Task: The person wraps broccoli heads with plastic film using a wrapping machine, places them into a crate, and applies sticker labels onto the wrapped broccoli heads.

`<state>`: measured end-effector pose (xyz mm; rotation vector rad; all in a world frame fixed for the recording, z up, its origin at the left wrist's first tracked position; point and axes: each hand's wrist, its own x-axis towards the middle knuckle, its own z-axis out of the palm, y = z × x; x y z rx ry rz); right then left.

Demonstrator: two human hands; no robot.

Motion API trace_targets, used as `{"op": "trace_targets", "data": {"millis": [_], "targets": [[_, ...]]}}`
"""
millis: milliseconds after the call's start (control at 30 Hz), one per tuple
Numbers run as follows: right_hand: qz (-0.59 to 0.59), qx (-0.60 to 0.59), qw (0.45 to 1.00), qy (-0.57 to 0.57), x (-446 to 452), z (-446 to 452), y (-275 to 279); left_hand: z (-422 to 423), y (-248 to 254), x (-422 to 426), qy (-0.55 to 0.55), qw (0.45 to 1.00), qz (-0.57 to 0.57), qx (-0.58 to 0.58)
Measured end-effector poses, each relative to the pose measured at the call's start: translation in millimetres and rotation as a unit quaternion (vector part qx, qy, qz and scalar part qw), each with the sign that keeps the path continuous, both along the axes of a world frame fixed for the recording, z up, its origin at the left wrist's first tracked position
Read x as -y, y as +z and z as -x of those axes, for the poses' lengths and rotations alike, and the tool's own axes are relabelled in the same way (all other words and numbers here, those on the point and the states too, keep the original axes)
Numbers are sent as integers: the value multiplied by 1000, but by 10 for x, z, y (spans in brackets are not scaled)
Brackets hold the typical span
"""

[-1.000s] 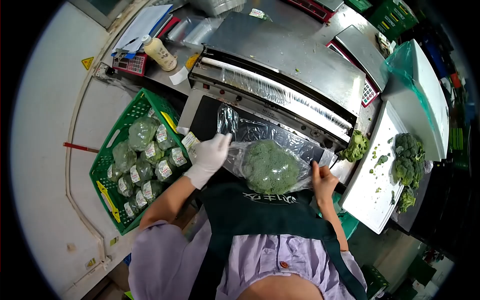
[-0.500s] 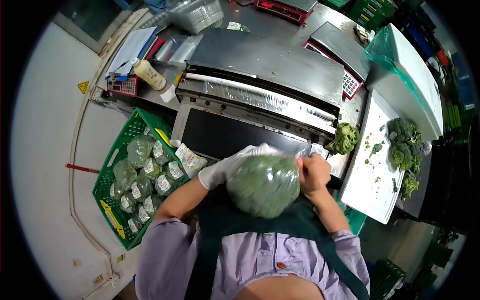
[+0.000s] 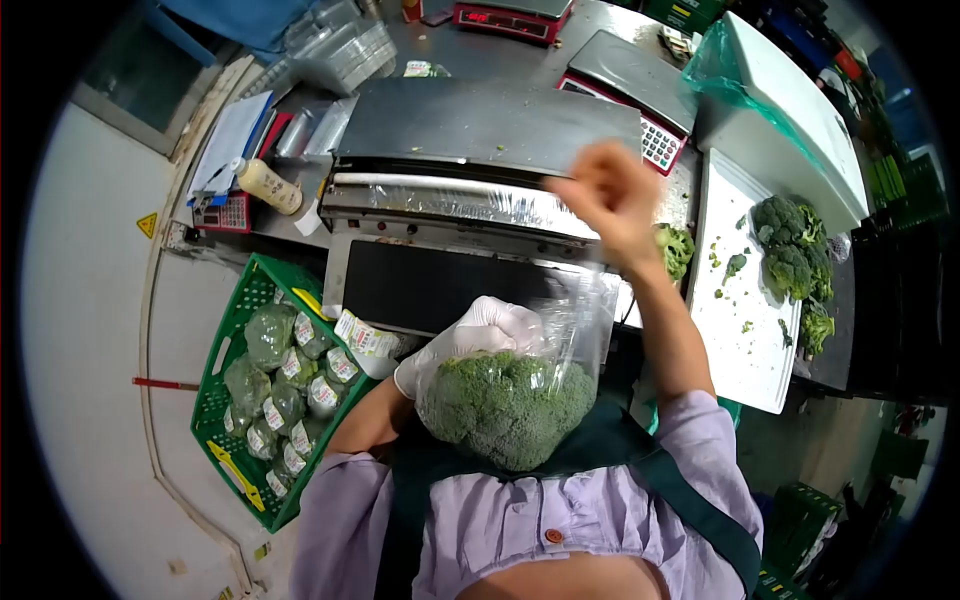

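Apparently part-wrapped, clear plastic film (image 3: 585, 315) loose, domed green broccoli (image 3: 508, 410) is gripped by white-gloved left hand (image 3: 488, 328); bare right hand's (image 3: 612, 195) hold unclear

Broccoli (image 3: 512, 412) green — glove (image 3: 480, 335) white, shirt (image 3: 545, 512) lilac, crate (image 3: 216, 388) green with yellow handles (image 3: 236, 476).

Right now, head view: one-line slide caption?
Gloved left hand holding a broccoli head in clear film, bare right hand raised over the wrapping machine, labelled packs in a green crate.

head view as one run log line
left hand gloved, holding broccoli | right hand bare, raised, blurred | clear film on broccoli | green crate, labelled packs inside
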<state>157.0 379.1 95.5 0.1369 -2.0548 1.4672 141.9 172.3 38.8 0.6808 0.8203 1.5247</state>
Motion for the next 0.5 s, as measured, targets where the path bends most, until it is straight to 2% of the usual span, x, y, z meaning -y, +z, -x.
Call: {"op": "trace_targets", "data": {"millis": [33,67,100,167,200,233,300,367,433,467,500], "targets": [[-34,-39,999,15,200,185,33,-19,-63,23,-5,999,7,40],[-26,-89,991,98,411,347,-22,-57,-114,11,0,997,17,74],[-1,-82,979,186,638,374,-29,-106,-177,19,13,994,29,106],[-17,-131,951,281,1052,268,4,-200,-301,22,46,984,56,165],[-23,-104,931,349,1181,147,4,-261,-358,16,68,975,69,200],[-3,-52,927,370,1214,118,16,-311,-401,5,91,966,81,227],[-47,-16,928,370,1149,51,-89,-403,-496,-32,130,946,105,277],[116,184,863,455,1106,-73,-208,-454,-575,-58,170,925,120,317],[143,214,819,512,958,-94,-160,-495,-661,-55,225,898,126,357],[125,299,793,516,838,-124,-186,-506,-694,-48,250,884,128,374],[145,315,780,521,670,-153,-389,-484,-721,-26,264,873,129,389]]}}
